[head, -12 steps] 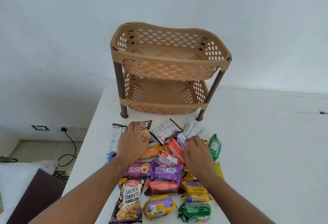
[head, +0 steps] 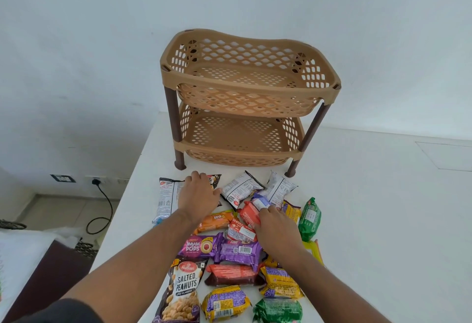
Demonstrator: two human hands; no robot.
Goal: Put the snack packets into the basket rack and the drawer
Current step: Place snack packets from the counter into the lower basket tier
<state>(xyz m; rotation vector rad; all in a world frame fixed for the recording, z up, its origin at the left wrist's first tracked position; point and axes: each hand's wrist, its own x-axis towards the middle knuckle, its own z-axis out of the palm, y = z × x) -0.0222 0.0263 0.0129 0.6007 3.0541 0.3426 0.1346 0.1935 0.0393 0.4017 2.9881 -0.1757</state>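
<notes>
A tan two-tier basket rack (head: 245, 88) with brown legs stands at the back of the white table (head: 370, 220); both tiers hold nothing. Many snack packets lie in front of it. My left hand (head: 198, 197) lies over a black peanut packet (head: 214, 179), fingers curled on its top edge. My right hand (head: 277, 232) pinches a small white and blue packet (head: 261, 202) above a red packet (head: 247, 215). Two white packets (head: 240, 188) lie just beyond the hands. No drawer is in view.
Nearer me lie a salted peanuts bag (head: 185, 289), purple packets (head: 201, 246), yellow packets (head: 279, 281) and green packets (head: 309, 218). The table's left edge drops to a floor with a wall socket and black cable (head: 102, 210). A white wall stands behind the rack.
My left hand has slid further over the black peanut packet. My right hand has drawn back slightly and now holds a small white and blue packet at its fingertips.
</notes>
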